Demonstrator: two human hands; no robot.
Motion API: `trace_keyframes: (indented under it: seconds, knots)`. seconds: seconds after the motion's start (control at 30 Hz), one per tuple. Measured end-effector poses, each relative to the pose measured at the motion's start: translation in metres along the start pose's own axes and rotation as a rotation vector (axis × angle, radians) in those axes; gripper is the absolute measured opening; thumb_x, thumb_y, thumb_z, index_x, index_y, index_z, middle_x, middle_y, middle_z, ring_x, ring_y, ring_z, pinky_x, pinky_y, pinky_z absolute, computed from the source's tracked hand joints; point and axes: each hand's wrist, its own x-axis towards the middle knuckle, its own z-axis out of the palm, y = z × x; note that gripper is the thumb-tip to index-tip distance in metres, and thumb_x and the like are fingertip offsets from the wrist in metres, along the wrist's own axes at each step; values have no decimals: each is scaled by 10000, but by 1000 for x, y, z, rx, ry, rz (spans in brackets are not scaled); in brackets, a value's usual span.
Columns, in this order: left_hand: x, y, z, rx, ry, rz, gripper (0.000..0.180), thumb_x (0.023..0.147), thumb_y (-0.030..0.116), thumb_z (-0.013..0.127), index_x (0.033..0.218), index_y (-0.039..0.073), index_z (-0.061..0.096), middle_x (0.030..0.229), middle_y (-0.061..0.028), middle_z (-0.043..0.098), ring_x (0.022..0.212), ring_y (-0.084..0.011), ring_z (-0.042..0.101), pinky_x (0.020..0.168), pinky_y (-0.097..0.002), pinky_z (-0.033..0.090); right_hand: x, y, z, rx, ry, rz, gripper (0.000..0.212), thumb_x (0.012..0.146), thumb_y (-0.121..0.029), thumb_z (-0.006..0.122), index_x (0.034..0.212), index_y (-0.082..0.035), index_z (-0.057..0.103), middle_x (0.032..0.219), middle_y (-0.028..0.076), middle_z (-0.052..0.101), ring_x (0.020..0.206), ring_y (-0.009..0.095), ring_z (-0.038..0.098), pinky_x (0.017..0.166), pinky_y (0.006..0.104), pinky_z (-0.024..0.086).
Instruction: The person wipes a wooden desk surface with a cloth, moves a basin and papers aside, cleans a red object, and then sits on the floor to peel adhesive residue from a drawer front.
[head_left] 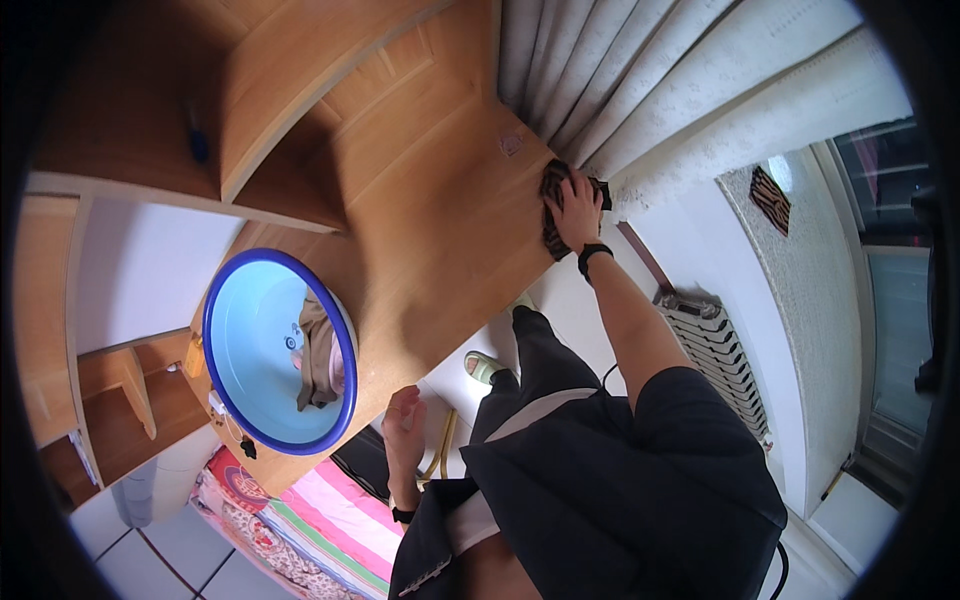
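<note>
one striped cloth lies under the right hand at the worktop's end, its long way running from curtain side to near edge. those fingers rest spread on it. the left hand, farther off, is empty, fingers bent and apart. the cloth looks soft, bunched; the tub is round, smooth.

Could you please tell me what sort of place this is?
Most likely a bedroom or dormitory room in a home or residence: pink striped bedding lies low beside a wooden desk with built-in shelves, and a pale curtain hangs near a radiator.
</note>
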Motion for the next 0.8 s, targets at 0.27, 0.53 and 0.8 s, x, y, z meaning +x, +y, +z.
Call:
trace_keyframes:
  seconds: [0.27, 0.53, 0.8]
  knots:
    - [36, 45, 39, 64, -31, -22, 281, 885, 52, 655, 1153, -27, 618, 1070, -164, 677, 1022, -264, 659, 912, -350, 516, 164, -50, 58, 200, -211, 74, 487, 960, -349, 584, 1260, -4, 416, 1244, 248, 473, 1130, 428, 496, 891, 496, 503]
    - [19, 31, 28, -358, 40, -196, 382, 961, 129, 611, 1316, 49, 496, 1189, -131, 627, 1108, -218, 613, 931, -349, 498, 200, -31, 86, 485, -298, -13, 629, 920, -340, 643, 1349, 35, 377, 1327, 256, 472, 1213, 414, 473, 1013, 443, 429]
    - [-9, -27, -37, -1312, 578, -383, 546, 916, 497, 626, 1195, 42, 512, 1295, -201, 535, 1228, -356, 532, 1034, -531, 430, 66, 42, -3, 617, -513, 184, 614, 909, -243, 653, 1390, 19, 374, 1369, 265, 480, 1274, 406, 468, 1054, 432, 395]
